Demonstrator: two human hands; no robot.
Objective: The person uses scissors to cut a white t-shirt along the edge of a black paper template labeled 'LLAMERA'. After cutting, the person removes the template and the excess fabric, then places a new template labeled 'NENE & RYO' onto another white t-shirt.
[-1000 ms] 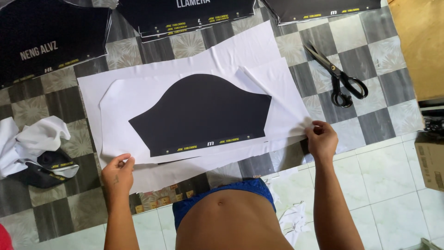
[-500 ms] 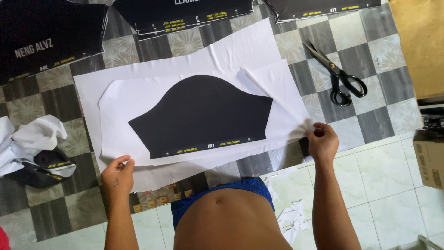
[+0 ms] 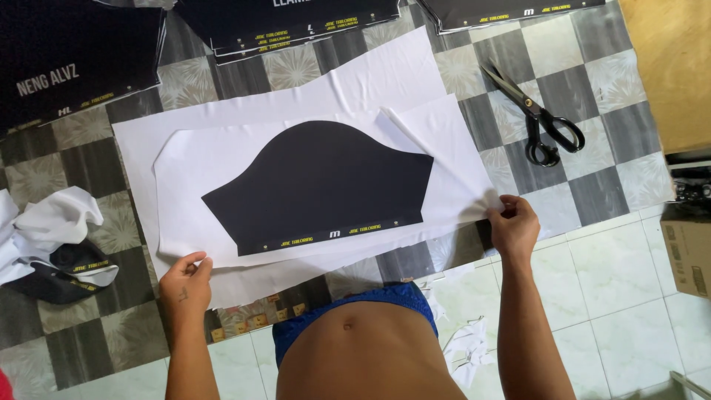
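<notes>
While both hands work the near edge of the layered white sheets (image 3: 222, 141), the right hand (image 3: 513, 224) pinches the sheets' lower right corner between thumb and fingertips, lifting it slightly. Left hand (image 3: 184, 278) rests on the lower left edge, fingers curled and pressed onto the sheet; cannot tell if it grips anything. Between the two hands and just beyond them lies a dark sleeve-shaped fabric piece (image 3: 326, 185), flat on the top sheet, with a trim band along its near edge.

Surface is a floor: dark grey and pale checkered tile (image 3: 585, 141) under the sheets, plain white tile (image 3: 637, 296) near the person's body. Black-handled scissors (image 3: 533, 115) lie closed on the checkered tile, beyond the right hand, apart from the sheets. Far left of the left hand sits a crumpled heap of white and black scraps (image 3: 52, 237). More dark cut fabric panels (image 3: 74, 52) line the far side. Small white offcuts (image 3: 463, 348) lie on the white tile beside the right forearm. Cardboard box (image 3: 689, 252) at far right.
</notes>
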